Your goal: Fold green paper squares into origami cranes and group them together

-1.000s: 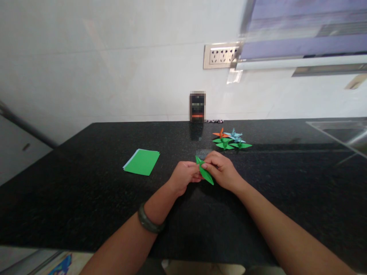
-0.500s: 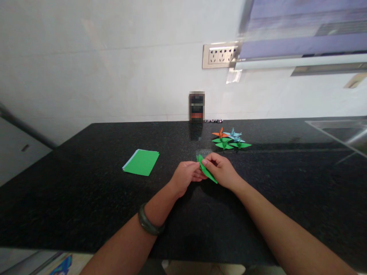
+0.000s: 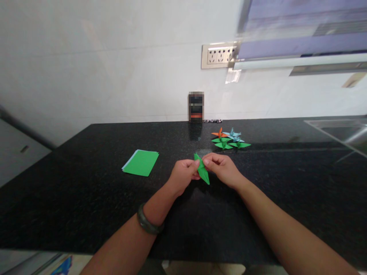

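A folded piece of green origami paper [image 3: 203, 172], long and pointed at both ends, is held between my two hands above the counter. My left hand [image 3: 184, 175] pinches its left side, thumb on top and fingers beneath. On the other side, my right hand [image 3: 222, 168] grips the upper right edge between thumb and bent fingers. Beyond my right hand lies a group of folded paper cranes: an orange crane [image 3: 220, 133], light blue cranes [image 3: 233, 134] and green cranes [image 3: 239, 145]. To the left rests a stack of square paper [image 3: 141, 163], green on top with light blue showing at its edge.
The black speckled counter [image 3: 86, 191] runs back to a white wall. Against the wall stands a pixelated phone-like object [image 3: 196, 107] with a beaded strap [image 3: 213, 121] beside it. A sink edge [image 3: 338, 137] is at the right, and a socket panel [image 3: 219, 56] is above.
The folded green paper has turned so its broad face shows more, and its lower tip has swung left. My left thumb now lies on top of it.
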Demonstrator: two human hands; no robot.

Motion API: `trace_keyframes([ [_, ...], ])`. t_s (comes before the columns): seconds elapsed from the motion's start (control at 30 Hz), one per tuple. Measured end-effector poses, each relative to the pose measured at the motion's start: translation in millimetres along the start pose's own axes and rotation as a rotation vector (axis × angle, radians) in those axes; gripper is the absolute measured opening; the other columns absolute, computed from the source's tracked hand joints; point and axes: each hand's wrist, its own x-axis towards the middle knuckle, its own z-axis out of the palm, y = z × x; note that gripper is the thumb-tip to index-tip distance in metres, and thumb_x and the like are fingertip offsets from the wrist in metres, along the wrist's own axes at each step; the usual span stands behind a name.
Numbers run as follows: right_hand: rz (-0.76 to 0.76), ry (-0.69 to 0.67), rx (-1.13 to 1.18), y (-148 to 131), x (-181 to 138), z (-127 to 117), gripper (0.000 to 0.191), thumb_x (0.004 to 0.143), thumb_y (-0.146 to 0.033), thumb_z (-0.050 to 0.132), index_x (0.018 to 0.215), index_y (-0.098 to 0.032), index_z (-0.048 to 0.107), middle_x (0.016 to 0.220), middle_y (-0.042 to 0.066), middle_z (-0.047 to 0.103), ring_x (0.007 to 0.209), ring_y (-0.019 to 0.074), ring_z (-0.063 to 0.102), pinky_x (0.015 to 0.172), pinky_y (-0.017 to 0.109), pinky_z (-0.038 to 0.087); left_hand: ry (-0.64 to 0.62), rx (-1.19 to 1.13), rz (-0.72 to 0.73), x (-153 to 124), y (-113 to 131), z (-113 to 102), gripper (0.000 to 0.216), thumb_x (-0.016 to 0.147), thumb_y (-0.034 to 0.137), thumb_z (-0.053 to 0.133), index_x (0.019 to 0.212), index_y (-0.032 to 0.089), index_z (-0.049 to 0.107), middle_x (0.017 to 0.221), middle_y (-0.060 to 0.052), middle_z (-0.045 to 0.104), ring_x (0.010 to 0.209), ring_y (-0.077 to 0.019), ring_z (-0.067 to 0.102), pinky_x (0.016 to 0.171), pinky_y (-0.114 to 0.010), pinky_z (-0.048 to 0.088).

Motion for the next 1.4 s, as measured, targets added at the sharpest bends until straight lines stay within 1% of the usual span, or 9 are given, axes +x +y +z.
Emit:
trace_keyframes([
  [0.1,0.004,0.001,-0.010,1.4,0.0,0.4,0.023,0.075,-0.038,0.059,0.071,-0.016,0.060,0.072,0.003,0.060,0.067,0.0138,0.054,0.065,0.027,0.045,0.011,-0.020,-0.001,0.3,-0.2,-0.1,0.039,0.065,0.050,0.065,0.065,0.011,0.062,0.055,-0.002,0.059,0.051,-0.0100,0.055,0.053,-0.024,0.047],
  [0.33,-0.020,0.062,-0.194,0.6,-1.6,3.8,0.021,0.078,-0.033,0.054,0.067,-0.016,0.056,0.068,0.003,0.059,0.064,0.0139,0.053,0.063,0.028,0.044,0.053,0.031,0.078,-1.0,-2.6,3.9,0.034,0.068,0.046,0.063,0.062,0.012,0.061,0.053,-0.001,0.057,0.049,-0.0093,0.051,0.052,-0.023,0.044],
  [0.47,0.086,0.066,0.005,0.2,-0.9,7.9,0.019,0.074,-0.036,0.059,0.071,-0.017,0.056,0.068,0.001,0.058,0.061,0.0123,0.053,0.061,0.027,0.044,0.085,0.053,0.094,0.0,-2.4,3.7,0.032,0.068,0.045,0.062,0.062,0.013,0.062,0.053,0.000,0.056,0.052,-0.0107,0.052,0.055,-0.025,0.045],
  [0.57,0.204,0.072,0.160,-0.2,-0.5,11.4,0.026,0.068,-0.039,0.065,0.077,-0.017,0.055,0.067,-0.001,0.057,0.057,0.0104,0.052,0.056,0.024,0.042,0.127,0.072,0.116,0.9,-0.9,2.5,0.030,0.069,0.043,0.062,0.061,0.014,0.062,0.054,0.001,0.054,0.053,-0.0105,0.050,0.056,-0.025,0.043],
  [0.7,0.240,0.040,0.113,-1.2,-1.4,12.2,0.029,0.070,-0.043,0.062,0.067,-0.016,0.052,0.056,-0.004,0.049,0.049,0.0072,0.042,0.047,0.021,0.032,0.167,0.165,0.210,0.7,0.9,0.7,0.029,0.071,0.039,0.060,0.057,0.014,0.060,0.053,0.001,0.051,0.053,-0.0102,0.046,0.053,-0.024,0.038],
  [0.83,0.248,0.052,0.102,-1.8,-2.5,12.1,0.031,0.069,-0.044,0.062,0.063,-0.016,0.050,0.053,-0.005,0.047,0.047,0.0074,0.039,0.046,0.022,0.030,0.163,0.254,0.264,-0.3,1.6,-0.5,0.031,0.075,0.037,0.056,0.053,0.015,0.056,0.052,0.001,0.049,0.052,-0.0103,0.045,0.052,-0.024,0.036],
  [1.07,0.218,0.124,0.140,-7.0,-3.3,12.8,0.026,0.067,-0.036,0.064,0.057,-0.016,0.051,0.052,-0.005,0.046,0.048,0.0069,0.038,0.046,0.021,0.031,0.124,0.191,0.222,-1.9,0.9,2.2,0.030,0.075,0.037,0.055,0.055,0.015,0.056,0.051,0.001,0.051,0.052,-0.0104,0.046,0.052,-0.024,0.036],
  [1.23,0.188,0.088,0.072,-6.1,-3.6,8.7,0.024,0.068,-0.034,0.062,0.058,-0.016,0.051,0.050,-0.005,0.045,0.045,0.0062,0.037,0.043,0.020,0.029,0.071,0.034,0.127,-2.0,0.2,4.2,0.029,0.070,0.042,0.062,0.065,0.014,0.058,0.054,0.001,0.053,0.052,-0.0095,0.048,0.054,-0.023,0.041],
  [1.4,0.142,0.035,0.012,-2.4,-4.2,7.6,0.023,0.068,-0.034,0.063,0.060,-0.016,0.052,0.050,-0.005,0.046,0.045,0.0059,0.037,0.043,0.020,0.029,0.110,-0.024,0.129,-0.4,1.3,2.1,0.027,0.060,0.036,0.072,0.062,0.013,0.059,0.054,0.002,0.054,0.051,-0.0074,0.047,0.053,-0.022,0.039],
])
